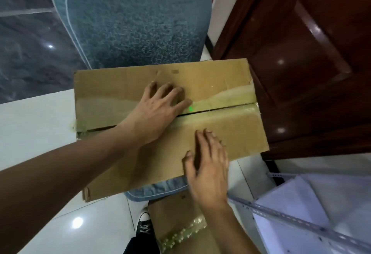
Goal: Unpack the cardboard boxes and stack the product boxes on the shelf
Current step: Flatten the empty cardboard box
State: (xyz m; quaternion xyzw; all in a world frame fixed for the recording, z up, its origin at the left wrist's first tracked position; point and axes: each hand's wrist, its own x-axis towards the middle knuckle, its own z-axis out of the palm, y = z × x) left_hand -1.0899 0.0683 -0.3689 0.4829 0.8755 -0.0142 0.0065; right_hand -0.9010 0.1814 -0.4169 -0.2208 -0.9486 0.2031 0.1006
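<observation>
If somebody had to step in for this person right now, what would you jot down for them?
Left hand: flat, fingers spread, on the far flap of the cardboard box, by the centre seam.
Right hand: open, resting on the near flap.
The box sits on a blue cushioned chair, flaps closed, tape remnants along the seam. A second taped box lies on the floor below. The metal shelf is at the lower right.
Done: nothing unpacked yet.
Left: open the flaps, take out the product boxes, stack them on the shelf.

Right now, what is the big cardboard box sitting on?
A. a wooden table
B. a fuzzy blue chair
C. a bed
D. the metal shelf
B: the cardboard box rests on the seat of the fuzzy blue chair, whose cushion edge shows under the box's near side.
</observation>
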